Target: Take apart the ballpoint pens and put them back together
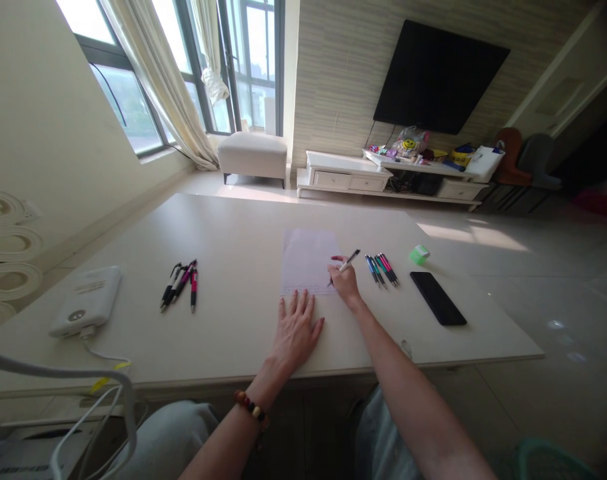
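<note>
My right hand (344, 280) is clasped around a pen (352, 258) over the right edge of the paper (307, 257), which lies between the near and far edges of the table (223, 347), while my left hand (296, 333), apart from it, rests flat, fingertips at the paper's near edge.

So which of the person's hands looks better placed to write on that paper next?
The right hand, I'd judge: it grips a black-and-white pen pointing down at the paper, while the left hand lies spread at the paper's near edge, without a pen.
</note>
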`<state>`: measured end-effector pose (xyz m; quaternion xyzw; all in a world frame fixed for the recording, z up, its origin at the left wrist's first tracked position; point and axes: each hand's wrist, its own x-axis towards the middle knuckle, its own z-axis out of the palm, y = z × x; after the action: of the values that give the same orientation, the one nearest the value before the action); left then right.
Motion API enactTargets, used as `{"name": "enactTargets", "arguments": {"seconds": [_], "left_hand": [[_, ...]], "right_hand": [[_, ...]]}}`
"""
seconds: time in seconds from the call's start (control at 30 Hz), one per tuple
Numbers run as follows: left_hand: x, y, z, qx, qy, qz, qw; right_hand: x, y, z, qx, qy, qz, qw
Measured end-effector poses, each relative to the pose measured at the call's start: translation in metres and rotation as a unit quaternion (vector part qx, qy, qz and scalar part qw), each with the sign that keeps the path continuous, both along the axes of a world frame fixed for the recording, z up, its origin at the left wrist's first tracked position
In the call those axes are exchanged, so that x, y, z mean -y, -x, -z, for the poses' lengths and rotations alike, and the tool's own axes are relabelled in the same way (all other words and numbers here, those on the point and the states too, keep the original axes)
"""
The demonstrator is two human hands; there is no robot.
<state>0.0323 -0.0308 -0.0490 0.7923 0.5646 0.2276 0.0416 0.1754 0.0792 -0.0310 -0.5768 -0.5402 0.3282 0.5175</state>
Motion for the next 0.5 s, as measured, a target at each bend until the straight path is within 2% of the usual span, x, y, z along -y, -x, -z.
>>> {"name": "enactTargets", "arguments": {"seconds": [0.1, 0.17, 0.23, 0.33, 0.4, 0.5], "left_hand": [[0.0, 0.0, -0.01, 0.115, -0.006, 0.016, 0.993], [0.001, 0.0, -0.017, 0.232, 0.018, 0.027, 0.972], [0.004, -0.002, -0.023, 0.352, 0.093, 0.044, 0.93], [0.009, -0.006, -0.027, 0.476, 0.243, 0.092, 0.84], [0.012, -0.009, -0.026, 0.513, 0.308, 0.125, 0.792], [0.013, -0.011, -0.024, 0.537, 0.35, 0.154, 0.752]], "right_hand": [[0.02, -0.002, -0.021, -0.05, -0.012, -0.049, 0.997], [0.036, -0.001, -0.03, -0.043, -0.007, -0.103, 0.994], [0.052, 0.0, -0.034, -0.015, -0.004, -0.139, 0.99], [0.069, 0.005, -0.034, 0.011, -0.015, -0.147, 0.989], [0.076, 0.008, -0.033, 0.014, -0.022, -0.151, 0.988], [0.081, 0.01, -0.033, 0.002, -0.01, -0.171, 0.985]]}}
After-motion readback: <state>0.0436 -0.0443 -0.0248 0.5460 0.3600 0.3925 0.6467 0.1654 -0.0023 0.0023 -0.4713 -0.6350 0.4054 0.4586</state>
